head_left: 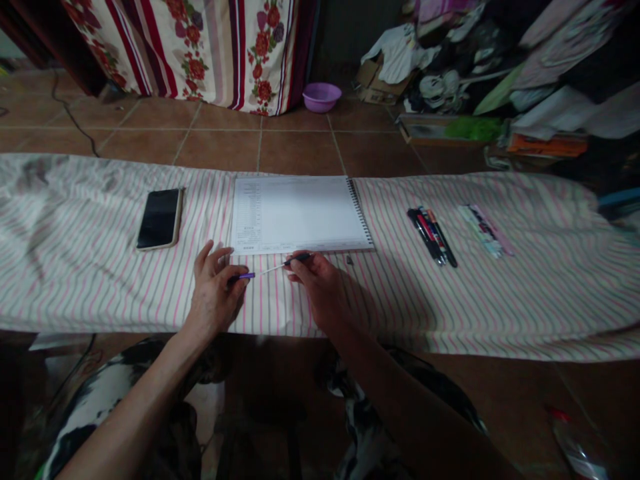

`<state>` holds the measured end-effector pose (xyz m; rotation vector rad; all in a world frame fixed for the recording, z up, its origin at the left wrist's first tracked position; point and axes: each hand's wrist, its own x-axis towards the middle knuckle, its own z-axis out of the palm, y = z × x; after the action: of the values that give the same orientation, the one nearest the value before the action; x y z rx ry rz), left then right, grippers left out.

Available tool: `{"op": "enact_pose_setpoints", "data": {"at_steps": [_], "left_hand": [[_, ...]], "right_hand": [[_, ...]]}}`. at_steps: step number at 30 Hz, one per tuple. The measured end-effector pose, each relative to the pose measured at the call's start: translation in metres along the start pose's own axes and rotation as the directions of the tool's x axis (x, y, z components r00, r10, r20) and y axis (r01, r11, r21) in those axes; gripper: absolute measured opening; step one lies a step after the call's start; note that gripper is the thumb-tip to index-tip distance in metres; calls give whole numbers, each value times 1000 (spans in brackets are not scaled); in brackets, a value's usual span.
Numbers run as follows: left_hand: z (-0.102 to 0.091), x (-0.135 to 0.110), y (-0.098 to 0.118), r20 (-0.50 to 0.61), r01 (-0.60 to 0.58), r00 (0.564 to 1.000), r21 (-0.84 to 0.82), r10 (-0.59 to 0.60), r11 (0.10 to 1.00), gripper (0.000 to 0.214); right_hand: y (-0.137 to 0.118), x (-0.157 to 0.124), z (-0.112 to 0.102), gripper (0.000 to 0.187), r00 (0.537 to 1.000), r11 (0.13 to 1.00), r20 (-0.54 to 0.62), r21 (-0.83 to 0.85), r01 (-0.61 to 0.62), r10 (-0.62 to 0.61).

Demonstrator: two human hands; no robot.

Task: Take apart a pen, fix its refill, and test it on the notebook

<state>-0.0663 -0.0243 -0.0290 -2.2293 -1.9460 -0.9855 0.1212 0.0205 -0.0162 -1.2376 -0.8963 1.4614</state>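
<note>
My left hand (216,287) pinches a small purple pen barrel (247,275), its other fingers raised. In my right hand (316,275) is a dark pen part (299,259), gripped between thumb and fingers. A thin pale pen refill (271,269) reaches from this dark part toward the open end of the purple barrel; whether its tip is inside I cannot tell. Both hands are just in front of a spiral-bound notebook (305,213) with a blank page and a printed column at left. A small dark piece (349,260) lies right of my right hand.
The striped cloth (400,307) covers a long low surface. On it lie a phone (160,219) at left, several dark pens (432,237) and several pastel pens (485,230) at right. Beyond are a purple basin (321,98), a floral curtain (200,53) and piled clothes (400,53).
</note>
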Motion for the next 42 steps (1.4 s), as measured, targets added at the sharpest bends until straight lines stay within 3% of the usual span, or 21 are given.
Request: {"op": "enact_pose_setpoints", "data": {"at_steps": [42], "left_hand": [[1,-1,6,31,37,999,-35,-36,999,12]], "right_hand": [[1,1,0,18,1000,999,-21,-39,-1,0]]}}
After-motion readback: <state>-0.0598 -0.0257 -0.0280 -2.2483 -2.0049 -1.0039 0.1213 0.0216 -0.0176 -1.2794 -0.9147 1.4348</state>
